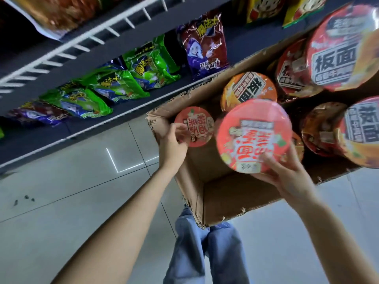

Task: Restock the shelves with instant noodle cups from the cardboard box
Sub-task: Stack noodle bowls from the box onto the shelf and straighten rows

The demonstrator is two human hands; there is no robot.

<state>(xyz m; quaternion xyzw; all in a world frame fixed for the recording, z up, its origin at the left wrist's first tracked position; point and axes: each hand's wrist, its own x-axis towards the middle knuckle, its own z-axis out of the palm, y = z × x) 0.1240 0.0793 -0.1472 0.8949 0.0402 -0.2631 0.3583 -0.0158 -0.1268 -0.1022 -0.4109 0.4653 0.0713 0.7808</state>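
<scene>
Right hand (287, 173): a large pink-lidded noodle cup (254, 136) is gripped at its lower edge, fingers curled round the rim, and is held above the open cardboard box (225, 193).
Left hand (174, 140): a smaller pink-lidded cup (196, 126) is pinched at its edge, at the box's far left corner.
Other cups: several red and orange cups (249, 91) are seen inside the box, towards its right side.
Shelf (123, 111): green and purple snack bags (114, 85) are laid in a row just beyond the box.
Floor (71, 201): pale tiles are seen beneath the box.
</scene>
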